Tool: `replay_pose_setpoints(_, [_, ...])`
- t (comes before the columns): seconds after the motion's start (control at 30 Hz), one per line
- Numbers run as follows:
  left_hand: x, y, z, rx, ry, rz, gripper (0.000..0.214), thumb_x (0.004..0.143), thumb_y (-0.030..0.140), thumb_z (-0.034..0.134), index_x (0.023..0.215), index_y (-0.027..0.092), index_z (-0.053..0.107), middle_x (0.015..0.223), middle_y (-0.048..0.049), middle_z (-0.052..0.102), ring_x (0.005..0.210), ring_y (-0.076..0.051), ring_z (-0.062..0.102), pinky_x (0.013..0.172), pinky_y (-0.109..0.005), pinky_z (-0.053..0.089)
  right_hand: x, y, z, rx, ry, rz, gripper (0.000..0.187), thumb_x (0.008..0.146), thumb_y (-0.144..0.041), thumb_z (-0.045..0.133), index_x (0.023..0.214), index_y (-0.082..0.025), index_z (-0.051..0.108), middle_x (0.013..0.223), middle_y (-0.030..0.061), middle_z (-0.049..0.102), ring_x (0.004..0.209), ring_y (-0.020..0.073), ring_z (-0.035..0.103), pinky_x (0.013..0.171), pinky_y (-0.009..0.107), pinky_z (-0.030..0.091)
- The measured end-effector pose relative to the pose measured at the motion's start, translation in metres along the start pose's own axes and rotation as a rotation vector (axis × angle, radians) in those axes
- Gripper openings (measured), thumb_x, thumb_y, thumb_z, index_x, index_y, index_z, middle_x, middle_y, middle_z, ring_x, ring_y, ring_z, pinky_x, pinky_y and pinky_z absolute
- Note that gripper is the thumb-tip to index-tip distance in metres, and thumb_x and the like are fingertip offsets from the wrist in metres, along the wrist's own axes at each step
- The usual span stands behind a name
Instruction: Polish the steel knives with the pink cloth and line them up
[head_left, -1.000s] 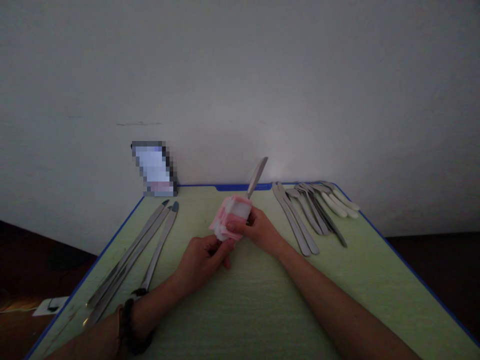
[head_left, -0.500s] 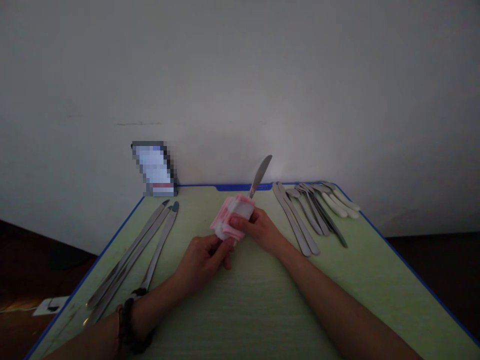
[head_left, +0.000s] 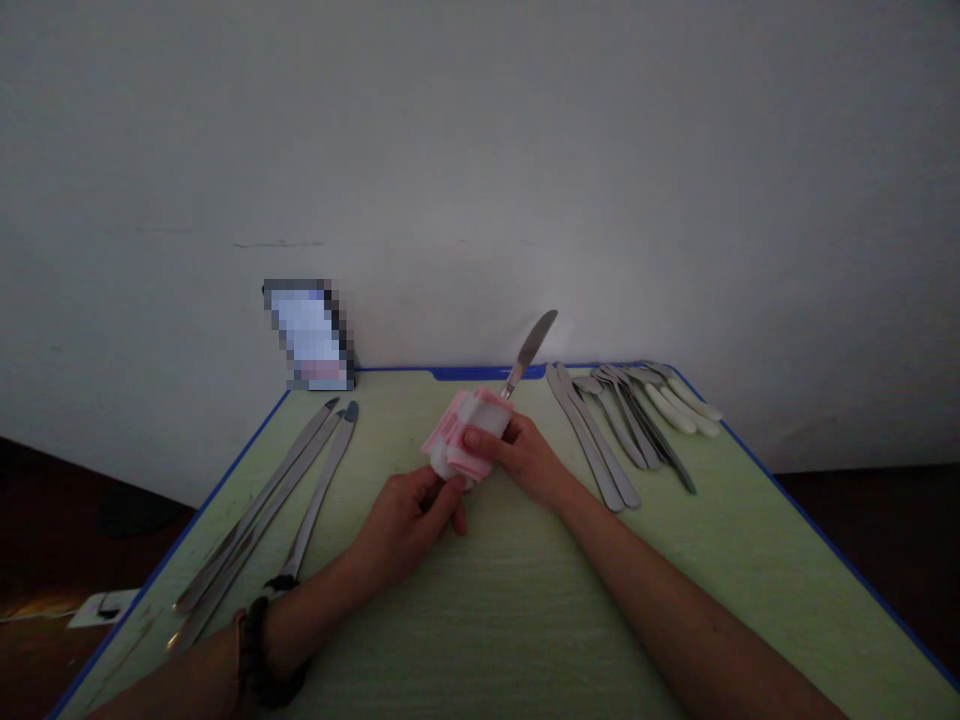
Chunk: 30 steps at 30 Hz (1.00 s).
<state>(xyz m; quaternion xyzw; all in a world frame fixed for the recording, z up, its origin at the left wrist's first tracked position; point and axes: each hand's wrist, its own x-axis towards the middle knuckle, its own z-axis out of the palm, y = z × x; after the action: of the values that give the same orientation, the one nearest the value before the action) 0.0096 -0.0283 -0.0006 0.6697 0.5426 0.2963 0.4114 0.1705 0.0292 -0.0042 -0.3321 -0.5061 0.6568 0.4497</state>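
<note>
**Knife (head_left: 531,350) tip sits further right than in the earlier frame; pink-and-white cloth (head_left: 457,422) and right hand (head_left: 527,457) follow slightly**

Key relation: long axis of knife runs obliquely across the middle of the desk (head_left: 495,620), from the near-left side of the cloth up toward the far edge, blade tip pointing far and right. Cloth wraps the section below the blade; handle end not visible. Blade rises in view past the far edge, so knife appears lifted at the tip.

Right hand is nearer the blade. It comes in from the near-right corner, wrist angled inward, thumb flat on top of the folded cloth and fingers tucked behind: a pinch on the cloth, with the knife inside. Left hand (head_left: 409,512) comes from the near-left corner, lower and closer to the near edge, thumb and fingers pinching the cloth's near-left end. Cannot tell whether it also grips the handle within.

Surroundings: three knives (head_left: 331,475) lie along the left edge, the nearest partly behind the left wrist. Toward the far-right corner lie a pair of slim metal pieces (head_left: 580,430), then spoons and forks (head_left: 628,425), then white-handled pieces (head_left: 667,408) against the right edge.
</note>
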Motion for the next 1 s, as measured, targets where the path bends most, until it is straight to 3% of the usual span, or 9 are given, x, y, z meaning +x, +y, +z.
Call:
replay_pose_setpoints(0.3, [0.002, 0.000, -0.002, -0.024, 0.040, -0.030, 0.038, 0.084, 0.047, 0.047, 0.063, 0.017, 0.056, 0.044, 0.0047, 0.049, 0.041, -0.010, 0.042, 0.044, -0.021, 0.030, 0.001, 0.002, -0.003, 0.000, -0.058, -0.012, 0.032, 0.065, -0.047, 0.074, 0.072, -0.016, 0.067, 0.069, -0.0001, 0.063, 0.064, 0.0118, 0.053, 0.067, 0.027, 0.042])
replay_pose_setpoints(0.53, [0.002, -0.001, -0.001, -0.014, 0.063, -0.031, 0.043, 0.082, 0.050, 0.047, 0.052, 0.019, 0.046, 0.041, 0.0060, 0.041, 0.040, -0.009, 0.038, 0.042, -0.021, 0.028, 0.003, 0.005, -0.002, 0.026, -0.069, 0.021, 0.038, 0.067, -0.053, 0.071, 0.070, -0.016, 0.065, 0.068, -0.0004, 0.061, 0.062, 0.0115, 0.050, 0.064, 0.025, 0.039])
replay_pose_setpoints(0.8, [0.004, -0.001, -0.005, -0.066, -0.030, 0.036, 0.042, 0.087, 0.049, 0.044, 0.057, 0.019, 0.048, 0.042, 0.0068, 0.042, 0.041, -0.009, 0.039, 0.045, -0.020, 0.031, 0.004, 0.012, -0.004, 0.134, -0.010, 0.090, 0.042, 0.064, -0.057, 0.072, 0.066, -0.017, 0.061, 0.060, -0.0029, 0.054, 0.057, 0.0106, 0.046, 0.060, 0.025, 0.038])
replay_pose_setpoints(1.0, [0.002, -0.002, -0.005, -0.066, -0.089, 0.034, 0.041, 0.086, 0.046, 0.043, 0.057, 0.019, 0.050, 0.041, 0.0069, 0.039, 0.040, -0.009, 0.036, 0.043, -0.021, 0.028, 0.005, 0.005, -0.001, 0.285, 0.142, 0.134, 0.045, 0.055, -0.057, 0.078, 0.065, -0.017, 0.059, 0.061, -0.0026, 0.056, 0.057, 0.0104, 0.046, 0.057, 0.024, 0.039])
